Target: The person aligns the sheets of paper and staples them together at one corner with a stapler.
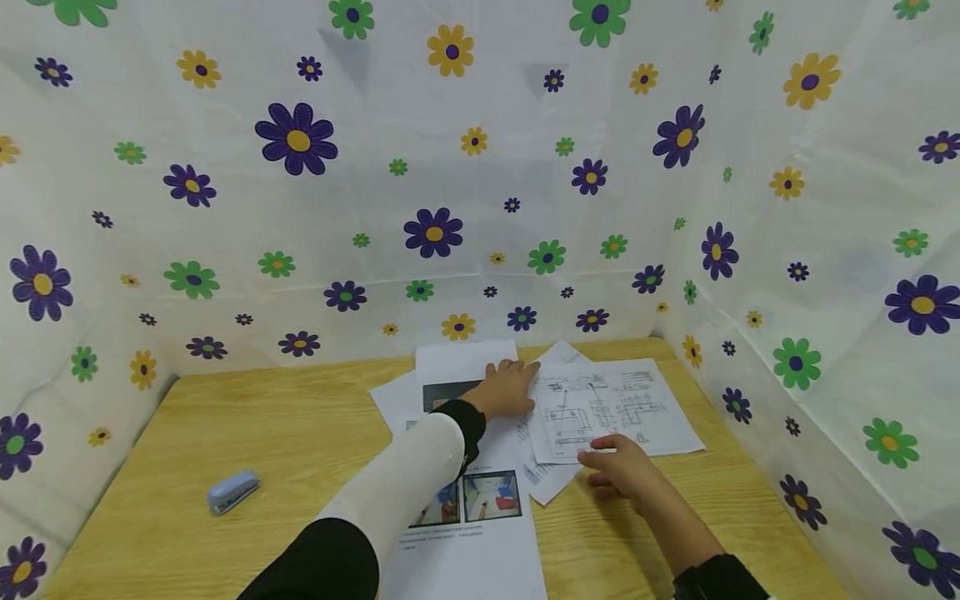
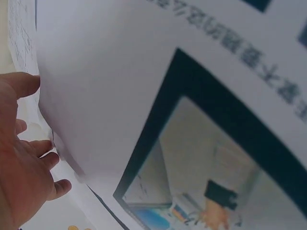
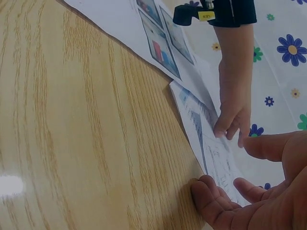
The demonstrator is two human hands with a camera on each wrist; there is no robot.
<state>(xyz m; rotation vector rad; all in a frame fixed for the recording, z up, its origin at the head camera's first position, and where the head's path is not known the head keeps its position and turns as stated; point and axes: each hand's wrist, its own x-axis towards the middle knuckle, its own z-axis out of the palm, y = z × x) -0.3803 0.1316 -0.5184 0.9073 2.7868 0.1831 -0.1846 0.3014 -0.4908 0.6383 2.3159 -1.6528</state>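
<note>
My left hand [image 1: 506,390] reaches across the overlapping papers, its fingers spread over them near the drawing sheet's left edge. In the left wrist view its fingers touch or lie close to the edge of a printed sheet [image 2: 96,72] with photos. My right hand [image 1: 618,471] is at the lower edge of the drawing sheet [image 1: 652,417], which carries line diagrams. Its thumb stands apart from its bent fingers in the right wrist view, and nothing is pinched between them. Beneath the left forearm runs a printed sheet [image 1: 472,562] with colour photos and text.
A light blue stapler [image 1: 233,491] lies on the wooden table [image 1: 300,433] to the left. More sheets poke out at the back of the pile, such as a white page [image 1: 465,358]. A flower-patterned white curtain [image 1: 390,100] surrounds the table at the back and sides.
</note>
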